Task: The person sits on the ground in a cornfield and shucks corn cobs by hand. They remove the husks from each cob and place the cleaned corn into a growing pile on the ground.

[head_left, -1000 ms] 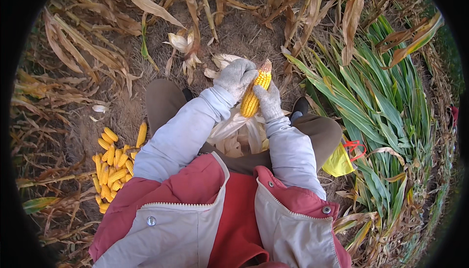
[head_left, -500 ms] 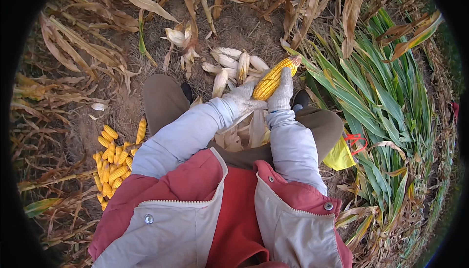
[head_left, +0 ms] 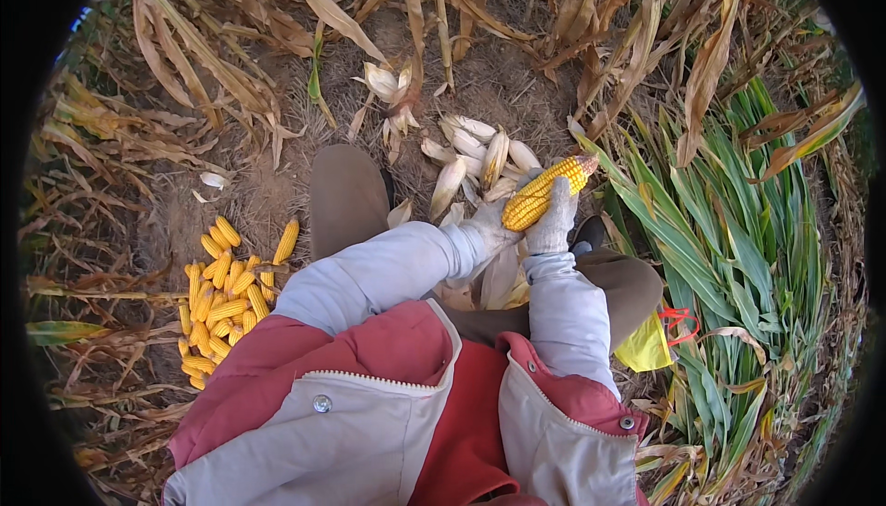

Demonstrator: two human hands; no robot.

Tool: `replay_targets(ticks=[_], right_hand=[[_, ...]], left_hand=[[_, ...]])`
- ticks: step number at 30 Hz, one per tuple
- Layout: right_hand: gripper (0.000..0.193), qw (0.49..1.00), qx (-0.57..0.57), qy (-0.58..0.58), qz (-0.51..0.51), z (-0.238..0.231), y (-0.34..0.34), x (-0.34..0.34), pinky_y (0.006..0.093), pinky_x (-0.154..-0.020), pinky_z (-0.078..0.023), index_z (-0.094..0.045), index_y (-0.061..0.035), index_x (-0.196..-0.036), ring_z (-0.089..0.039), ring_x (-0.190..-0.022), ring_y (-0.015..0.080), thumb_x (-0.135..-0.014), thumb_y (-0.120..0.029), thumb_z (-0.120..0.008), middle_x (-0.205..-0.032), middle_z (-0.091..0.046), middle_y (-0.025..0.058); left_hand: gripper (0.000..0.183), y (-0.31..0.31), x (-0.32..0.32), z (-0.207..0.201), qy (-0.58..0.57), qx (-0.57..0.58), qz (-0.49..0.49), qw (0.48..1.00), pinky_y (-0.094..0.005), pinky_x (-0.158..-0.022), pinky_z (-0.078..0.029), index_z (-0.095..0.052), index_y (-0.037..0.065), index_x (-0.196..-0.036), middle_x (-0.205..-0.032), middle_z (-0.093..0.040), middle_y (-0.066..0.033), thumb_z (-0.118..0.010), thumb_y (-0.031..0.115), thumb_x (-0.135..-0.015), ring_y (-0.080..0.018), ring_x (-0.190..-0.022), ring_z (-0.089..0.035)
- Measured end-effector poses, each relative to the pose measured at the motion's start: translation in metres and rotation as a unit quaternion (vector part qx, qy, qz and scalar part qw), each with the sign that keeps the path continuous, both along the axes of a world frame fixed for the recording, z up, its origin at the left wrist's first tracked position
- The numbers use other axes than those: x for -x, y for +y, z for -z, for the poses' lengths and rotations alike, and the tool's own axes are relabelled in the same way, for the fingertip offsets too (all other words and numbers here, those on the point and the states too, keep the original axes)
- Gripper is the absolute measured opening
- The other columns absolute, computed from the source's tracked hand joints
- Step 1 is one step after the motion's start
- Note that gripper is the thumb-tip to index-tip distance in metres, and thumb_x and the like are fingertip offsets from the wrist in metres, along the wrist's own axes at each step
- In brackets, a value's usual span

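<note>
Between my hands is a bare yellow ear of corn (head_left: 544, 196), tilted with its brownish tip up and to the right. My left hand (head_left: 491, 229), in a pale work glove, closes round its lower end, where pale husk hangs below. My right hand (head_left: 554, 220), gloved too, grips the ear's right side with the thumb laid along the kernels. Just beyond them lies a small heap of ears in pale dry husks (head_left: 464, 143). Loose husks (head_left: 501, 277) lie between my bent legs, partly hidden by my forearms.
At the left, a pile of husked yellow ears (head_left: 221, 298) lies on the ground. Green cut stalks and leaves (head_left: 729, 220) spread along the right, beside a yellow bag with red handles (head_left: 644, 347). Dry standing cornstalks (head_left: 439, 22) line the far side.
The whole view has swung left, so the scene sits farther right and lower. Both hands keep their hold on the ear of corn, with little other visible movement.
</note>
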State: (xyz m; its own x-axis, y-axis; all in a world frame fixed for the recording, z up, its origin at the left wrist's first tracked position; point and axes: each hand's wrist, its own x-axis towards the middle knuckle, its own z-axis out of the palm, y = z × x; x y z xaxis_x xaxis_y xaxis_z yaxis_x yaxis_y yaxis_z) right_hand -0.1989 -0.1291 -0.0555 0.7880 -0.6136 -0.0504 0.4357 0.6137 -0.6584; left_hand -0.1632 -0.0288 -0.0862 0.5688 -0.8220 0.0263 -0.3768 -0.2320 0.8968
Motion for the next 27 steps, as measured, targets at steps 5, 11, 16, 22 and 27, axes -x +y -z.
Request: replay_targets(ticks=[5,11,16,22,27], right_hand=[[0.041,0.998,-0.004,0.049,-0.027,-0.038,0.010,0.008,0.0342,-0.063,-0.058,-0.047,-0.0030,-0.128,-0.065,-0.072,0.0225,-0.091,-0.013,-0.062,-0.094,-0.064,0.0137],[0.036,0.994,-0.021,0.089,-0.067,-0.039,0.005,0.010,0.0345,-0.062,-0.058,-0.051,-0.0030,-0.125,-0.065,-0.072,0.0227,-0.092,-0.015,-0.061,-0.092,-0.063,0.0118],[0.036,0.991,-0.039,0.083,-0.093,-0.014,-0.009,-0.003,0.0358,-0.063,-0.058,-0.052,-0.0029,-0.122,-0.066,-0.073,0.0241,-0.092,-0.019,-0.063,-0.091,-0.062,0.0110],[0.032,0.983,-0.098,0.079,-0.131,-0.028,-0.005,-0.005,0.0348,-0.057,-0.057,-0.054,-0.0042,-0.115,-0.065,-0.065,0.0241,-0.092,-0.024,-0.064,-0.080,-0.063,0.0102],[0.040,0.957,-0.034,0.161,-0.237,-0.021,-0.015,0.011,0.0325,-0.063,-0.056,-0.057,-0.0052,-0.114,-0.064,-0.069,0.0193,-0.088,-0.033,-0.069,-0.086,-0.064,0.0068]], left_hand=[[0.048,0.010,0.007,-0.013,0.159,0.050,-0.002,0.986,-0.0335,-0.113,-0.034,-0.045,0.010,-0.140,-0.142,-0.049,-0.0121,-0.035,0.033,-0.100,-0.0232,-0.132,-0.045],[0.044,0.021,0.013,-0.034,0.085,-0.062,-0.026,0.994,-0.0346,-0.106,-0.041,-0.050,0.011,-0.136,-0.133,-0.055,-0.0150,-0.046,0.029,-0.097,-0.0282,-0.125,-0.052],[0.045,0.020,0.008,-0.016,-0.028,-0.073,-0.041,0.996,-0.0371,-0.099,-0.046,-0.052,0.010,-0.132,-0.125,-0.060,-0.0177,-0.051,0.033,-0.093,-0.0319,-0.117,-0.057],[0.039,0.035,0.002,-0.042,-0.085,-0.293,0.051,0.951,-0.0383,-0.095,-0.049,-0.058,0.009,-0.123,-0.122,-0.061,-0.0168,-0.052,0.030,-0.091,-0.0309,-0.113,-0.060],[0.030,0.037,0.008,-0.054,-0.249,-0.383,0.273,0.847,-0.0382,-0.090,-0.052,-0.063,0.006,-0.113,-0.113,-0.065,-0.0141,-0.047,0.020,-0.093,-0.0275,-0.105,-0.064]])
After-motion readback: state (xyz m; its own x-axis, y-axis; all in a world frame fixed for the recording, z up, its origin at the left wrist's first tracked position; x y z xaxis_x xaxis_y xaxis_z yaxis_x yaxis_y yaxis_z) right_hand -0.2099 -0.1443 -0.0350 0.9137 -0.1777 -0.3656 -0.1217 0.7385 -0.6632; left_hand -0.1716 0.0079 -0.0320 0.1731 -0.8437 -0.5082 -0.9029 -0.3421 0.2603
